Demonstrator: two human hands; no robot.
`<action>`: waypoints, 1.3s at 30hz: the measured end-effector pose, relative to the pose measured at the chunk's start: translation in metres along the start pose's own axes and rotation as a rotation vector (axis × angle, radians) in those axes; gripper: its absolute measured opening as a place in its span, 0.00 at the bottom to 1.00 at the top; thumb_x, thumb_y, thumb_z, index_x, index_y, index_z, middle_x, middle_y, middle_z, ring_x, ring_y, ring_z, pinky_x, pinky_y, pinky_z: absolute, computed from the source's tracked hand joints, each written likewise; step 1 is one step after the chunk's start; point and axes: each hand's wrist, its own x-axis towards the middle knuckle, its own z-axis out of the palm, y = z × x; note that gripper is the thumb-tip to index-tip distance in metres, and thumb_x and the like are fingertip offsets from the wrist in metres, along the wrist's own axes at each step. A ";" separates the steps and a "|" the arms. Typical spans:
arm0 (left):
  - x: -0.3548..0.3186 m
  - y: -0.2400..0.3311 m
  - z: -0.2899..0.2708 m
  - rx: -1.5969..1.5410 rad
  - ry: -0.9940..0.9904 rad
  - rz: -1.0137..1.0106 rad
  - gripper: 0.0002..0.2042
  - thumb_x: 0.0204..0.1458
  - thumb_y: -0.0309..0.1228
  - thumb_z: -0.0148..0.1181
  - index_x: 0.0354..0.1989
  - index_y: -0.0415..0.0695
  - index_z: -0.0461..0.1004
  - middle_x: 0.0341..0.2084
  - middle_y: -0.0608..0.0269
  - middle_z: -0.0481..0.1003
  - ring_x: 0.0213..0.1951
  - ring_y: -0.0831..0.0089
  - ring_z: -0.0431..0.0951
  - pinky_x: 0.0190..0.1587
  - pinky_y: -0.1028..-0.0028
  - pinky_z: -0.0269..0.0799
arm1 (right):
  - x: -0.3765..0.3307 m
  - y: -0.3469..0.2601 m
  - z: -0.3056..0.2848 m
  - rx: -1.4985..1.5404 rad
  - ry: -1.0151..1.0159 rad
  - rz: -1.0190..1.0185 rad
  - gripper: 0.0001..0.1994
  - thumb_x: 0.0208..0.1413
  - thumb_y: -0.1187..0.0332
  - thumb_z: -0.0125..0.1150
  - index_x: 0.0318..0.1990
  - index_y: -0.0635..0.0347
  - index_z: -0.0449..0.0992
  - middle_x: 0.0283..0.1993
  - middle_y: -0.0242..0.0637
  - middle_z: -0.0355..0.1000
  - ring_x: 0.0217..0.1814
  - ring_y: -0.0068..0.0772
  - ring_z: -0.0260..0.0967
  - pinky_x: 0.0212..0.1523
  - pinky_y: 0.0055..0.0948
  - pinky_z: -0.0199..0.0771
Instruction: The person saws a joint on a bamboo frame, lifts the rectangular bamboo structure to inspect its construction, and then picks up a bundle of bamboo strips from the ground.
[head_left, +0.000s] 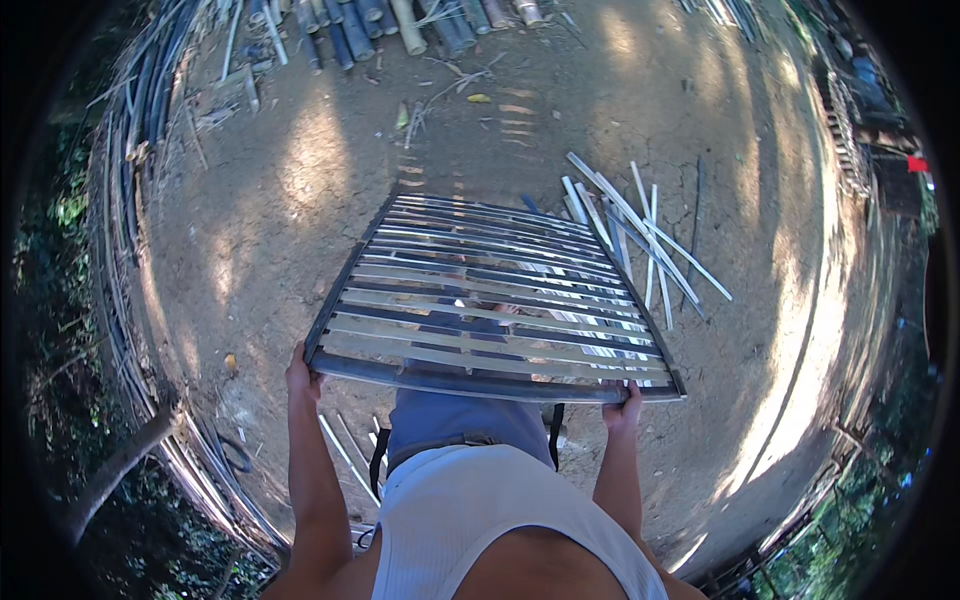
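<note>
White shirt [430, 505] is nearest the camera; blue trousers [425, 418] follow. Left hand [305, 376] and right hand [622, 408] are set well apart, each clamped on the near edge of the slatted frame [470, 384]. Frame extends forward from both hands, tapering in view. Pale strips [651, 228] lie crossed on the ground [250, 310] ahead of the right hand. Cut poles [408, 28] lie farther out, ahead of the left hand and toward the right.
</note>
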 end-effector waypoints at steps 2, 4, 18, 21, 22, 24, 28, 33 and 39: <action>-0.007 -0.006 0.016 -0.025 0.047 0.000 0.18 0.65 0.48 0.56 0.41 0.46 0.80 0.32 0.64 0.82 0.29 0.71 0.82 0.30 0.69 0.80 | -0.001 -0.005 0.004 -0.002 0.002 -0.032 0.16 0.69 0.63 0.48 0.61 0.54 0.67 0.54 0.40 0.72 0.59 0.47 0.70 0.62 0.55 0.70; -0.020 0.003 0.032 -0.023 0.086 0.018 0.17 0.64 0.48 0.57 0.40 0.47 0.81 0.30 0.66 0.82 0.25 0.73 0.82 0.24 0.71 0.79 | -0.003 -0.004 0.006 -0.055 -0.022 -0.087 0.16 0.69 0.62 0.49 0.59 0.57 0.67 0.54 0.40 0.71 0.59 0.48 0.69 0.61 0.55 0.71; -0.139 0.050 0.122 0.083 -0.123 0.294 0.14 0.57 0.38 0.68 0.47 0.47 0.77 0.39 0.67 0.81 0.38 0.76 0.80 0.40 0.73 0.74 | 0.018 -0.062 0.002 0.005 -0.068 -0.096 0.22 0.70 0.59 0.47 0.64 0.64 0.65 0.60 0.48 0.71 0.60 0.48 0.72 0.65 0.50 0.72; -0.185 0.067 0.167 0.008 -0.231 0.319 0.17 0.53 0.28 0.71 0.48 0.45 0.71 0.38 0.67 0.79 0.41 0.77 0.81 0.44 0.70 0.79 | 0.026 -0.096 -0.013 -0.036 -0.051 -0.157 0.26 0.70 0.56 0.48 0.67 0.66 0.63 0.66 0.49 0.67 0.64 0.50 0.70 0.68 0.51 0.71; -0.199 0.069 0.176 -0.009 -0.263 0.337 0.18 0.53 0.28 0.71 0.50 0.44 0.70 0.40 0.65 0.79 0.42 0.75 0.81 0.45 0.69 0.79 | 0.025 -0.101 -0.014 -0.022 0.008 -0.142 0.28 0.69 0.54 0.48 0.68 0.66 0.61 0.68 0.50 0.65 0.66 0.51 0.68 0.68 0.51 0.70; -0.224 0.069 0.192 -0.045 -0.331 0.371 0.21 0.54 0.26 0.70 0.53 0.41 0.67 0.42 0.61 0.78 0.44 0.73 0.81 0.48 0.67 0.80 | 0.010 -0.116 0.004 0.003 0.129 -0.122 0.33 0.68 0.50 0.50 0.71 0.67 0.58 0.71 0.52 0.62 0.69 0.52 0.65 0.69 0.53 0.68; -0.271 0.066 0.220 -0.089 -0.475 0.377 0.24 0.56 0.23 0.67 0.59 0.41 0.64 0.46 0.61 0.75 0.48 0.72 0.79 0.52 0.66 0.79 | -0.039 -0.127 0.056 -0.726 0.601 -0.515 0.40 0.65 0.45 0.55 0.75 0.64 0.53 0.74 0.56 0.55 0.74 0.54 0.58 0.72 0.54 0.63; -0.316 0.048 0.265 -0.169 -0.727 0.414 0.28 0.54 0.19 0.65 0.63 0.38 0.62 0.53 0.56 0.72 0.57 0.68 0.76 0.59 0.67 0.76 | -0.107 -0.131 0.126 -1.127 0.396 -1.065 0.42 0.64 0.45 0.58 0.76 0.61 0.52 0.77 0.61 0.50 0.77 0.56 0.55 0.75 0.49 0.58; -0.357 0.028 0.330 -0.206 -1.104 0.369 0.36 0.54 0.12 0.59 0.72 0.36 0.52 0.64 0.50 0.63 0.69 0.60 0.65 0.73 0.63 0.61 | -0.205 -0.101 0.235 -1.008 -0.397 -1.364 0.34 0.67 0.57 0.61 0.75 0.60 0.56 0.76 0.56 0.55 0.79 0.54 0.52 0.73 0.52 0.60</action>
